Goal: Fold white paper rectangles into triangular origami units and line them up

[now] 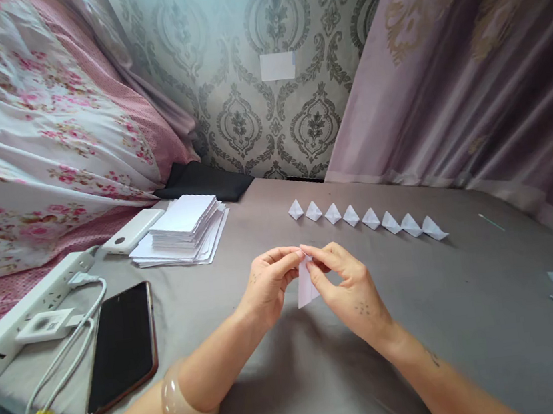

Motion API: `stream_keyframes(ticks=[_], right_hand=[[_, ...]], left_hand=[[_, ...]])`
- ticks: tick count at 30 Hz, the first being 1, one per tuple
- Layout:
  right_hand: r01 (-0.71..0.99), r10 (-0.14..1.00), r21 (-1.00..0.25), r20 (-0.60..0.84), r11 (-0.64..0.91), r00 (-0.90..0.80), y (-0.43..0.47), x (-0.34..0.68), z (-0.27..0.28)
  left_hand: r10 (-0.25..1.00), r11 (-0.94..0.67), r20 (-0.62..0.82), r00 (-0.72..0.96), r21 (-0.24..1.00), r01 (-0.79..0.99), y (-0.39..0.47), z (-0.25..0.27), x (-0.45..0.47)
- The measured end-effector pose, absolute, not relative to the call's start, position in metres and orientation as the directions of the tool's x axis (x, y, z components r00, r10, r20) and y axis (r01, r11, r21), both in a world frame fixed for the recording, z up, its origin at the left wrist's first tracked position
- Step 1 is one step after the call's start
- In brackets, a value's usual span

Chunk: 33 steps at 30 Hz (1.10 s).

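Damask-patterned wallpaper (240, 121) backs a grey cloth-covered surface (243, 265), with a floral curtain (69, 125) to the left and a purple curtain (446, 72) to the right. Near the middle, raised just above the cloth, a narrow folded paper (307, 287) hangs point-down from its pinched top. The left hand (269, 285) is nearly closed, thumb and index finger meeting at the paper's upper tip; the right hand (351, 282) is likewise drawn in, its fingertips at that same tip and its thumb pressing on the paper's face. How the layers sit under the fingers is hidden.

Working this fold well probably calls for a light steadying pinch from the left hand while the right thumb runs firmly along the edge, so the crease comes out sharp. Matching the edges before pressing should keep the tip from skewing; squeezing too hard could crumple the small layers. Beyond the hands, a row of eight small folded paper pieces (351, 216) offers a shape to compare against, and a stack of white paper (189, 214) lies to the left.
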State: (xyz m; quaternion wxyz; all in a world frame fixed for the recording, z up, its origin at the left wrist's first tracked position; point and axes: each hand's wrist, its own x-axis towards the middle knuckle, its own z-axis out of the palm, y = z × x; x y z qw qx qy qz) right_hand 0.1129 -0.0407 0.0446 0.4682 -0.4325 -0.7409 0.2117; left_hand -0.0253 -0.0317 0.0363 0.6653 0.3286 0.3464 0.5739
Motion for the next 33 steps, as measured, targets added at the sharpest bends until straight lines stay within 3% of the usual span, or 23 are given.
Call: stream_keyframes(ticks=[4,8,12,14,16,18,20,23,33], right_hand=[[0.566,0.731,-0.506,0.619,0.651,-0.287,-0.041,0.115,0.043],[0.675,0.676,-0.302,0.621,0.673,-0.396,-0.043,0.117,0.044],[0.731,0.693,-0.226,0.578,0.644,-0.431,-0.044,0.119,0.045],[0.696,0.732,-0.329,0.542,0.638,-0.414,-0.043,0.119,0.048],[0.578,0.815,-0.578,0.461,0.577,-0.352,-0.041,0.121,0.051],[0.347,0.918,-0.859,0.296,0.377,-0.264,-0.037,0.122,0.054],[0.098,0.974,-0.988,0.101,0.123,-0.204,-0.033,0.122,0.055],[-0.043,0.985,-0.998,-0.033,-0.041,-0.170,-0.030,0.119,0.052],[-0.083,0.970,-0.992,-0.077,-0.098,-0.230,-0.025,0.118,0.037]], left_hand=[[0.992,0.125,-0.092,0.088,0.828,-0.546,-0.032,0.034,-0.025],[0.990,0.134,-0.086,0.111,0.811,-0.569,-0.032,0.035,-0.026],[0.983,0.178,-0.110,0.148,0.783,-0.597,-0.029,0.035,-0.026],[0.973,0.229,-0.153,0.175,0.759,-0.610,-0.027,0.035,-0.025],[0.962,0.269,-0.177,0.208,0.744,-0.611,-0.026,0.036,-0.025],[0.958,0.278,-0.174,0.227,0.748,-0.602,-0.026,0.036,-0.025],[0.966,0.254,-0.168,0.196,0.762,-0.595,-0.027,0.037,-0.025],[0.978,0.209,-0.169,0.124,0.792,-0.574,-0.029,0.035,-0.024],[0.984,0.176,-0.149,0.095,0.874,-0.452,-0.030,0.028,-0.024]])
